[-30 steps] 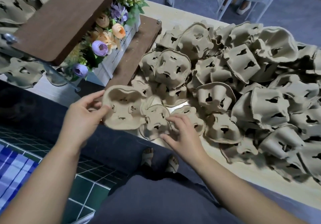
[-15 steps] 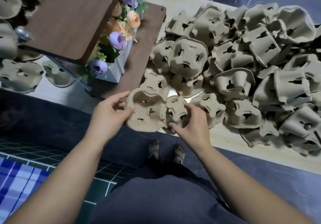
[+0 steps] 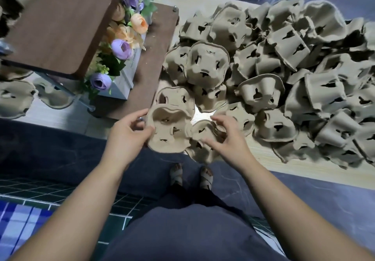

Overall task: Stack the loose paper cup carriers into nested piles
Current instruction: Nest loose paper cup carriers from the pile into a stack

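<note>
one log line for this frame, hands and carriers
step: nesting carriers | left hand: grips first carrier, cups up | right hand: grips second carrier beside it | loose pile: on table

Faint lettering on the white flower box (image 3: 129,72) is too blurred to read.

Left hand (image 3: 125,137) grips a cup carrier (image 3: 168,133) by its rim, hollows up, right hand (image 3: 229,141) just beside, curled round a second carrier (image 3: 203,133), heap of loose carriers (image 3: 284,78) beyond and right of it on a table (image 3: 304,169), flower box (image 3: 121,86) beyond the left hand.
</note>
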